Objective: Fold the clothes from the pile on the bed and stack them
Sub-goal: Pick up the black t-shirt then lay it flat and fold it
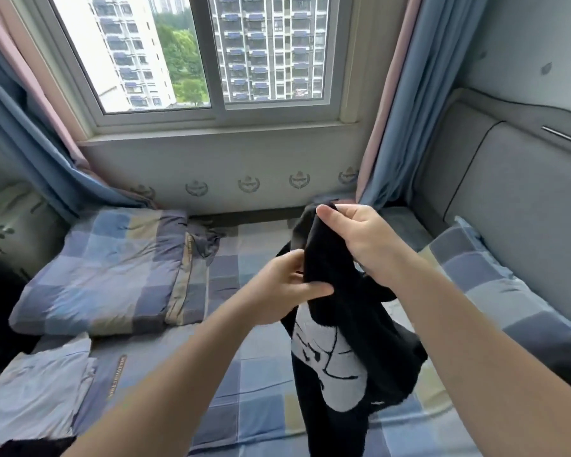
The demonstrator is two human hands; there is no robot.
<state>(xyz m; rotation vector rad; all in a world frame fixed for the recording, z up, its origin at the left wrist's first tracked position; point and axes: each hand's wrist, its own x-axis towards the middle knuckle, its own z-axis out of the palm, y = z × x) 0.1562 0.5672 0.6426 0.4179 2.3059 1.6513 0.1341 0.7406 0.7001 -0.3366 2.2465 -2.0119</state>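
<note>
One wide bed [261, 390] with a blue and tan checked sheet lies below a window. A folded quilt [106, 268] in the same check sits at the far left, and a matching pillow [508, 291] lies along the right side.

A black top [343, 341] with a white printed design hangs in the air above the middle of the bed, its lower part trailing down toward the sheet. At the near left, a pale blue garment [36, 390] rests flat on the bed, apparently already folded. A scrap of dark cloth [30, 448] shows at the near left edge.

The right hand [360, 239] pinches the top edge of the black top. The left hand [284, 288] is lower, its fingers [310, 287] clenched on bunched cloth.

The step in hand looks like sorting out this top before folding. Next it probably needs finding the shoulders, shaking it straight and laying it flat.
</note>
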